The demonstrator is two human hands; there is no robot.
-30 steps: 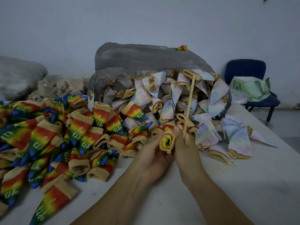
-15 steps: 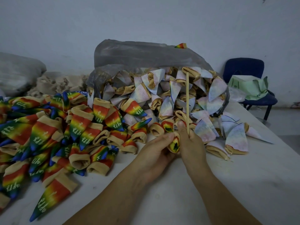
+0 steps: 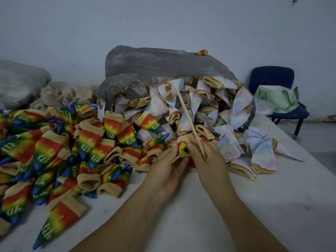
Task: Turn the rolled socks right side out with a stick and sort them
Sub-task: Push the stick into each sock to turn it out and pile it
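A rolled rainbow sock [image 3: 183, 149] with a tan cuff is held between both hands over the table. My left hand [image 3: 166, 170] grips its left side, thumb at the opening. My right hand [image 3: 209, 159] pinches the sock's right edge and holds a thin wooden stick [image 3: 189, 120] that slants up and to the left. To the left lies a pile of rainbow socks [image 3: 54, 151] printed with letters. Behind the hands, pale inside-out socks [image 3: 209, 110] spill from a grey plastic bag [image 3: 154, 62].
The white table [image 3: 263, 206] runs to the right and front. Several pale socks [image 3: 263, 157] lie loose at the right. A blue chair [image 3: 274, 80] holding a green bag [image 3: 280, 99] stands beyond the table. Beige fabric [image 3: 60, 95] and another grey bag [image 3: 20, 82] sit at the back left.
The stick has tipped from leaning right, through upright, to leaning left. Both hands with the sock have shifted slightly, and the sock's dark opening now faces the camera.
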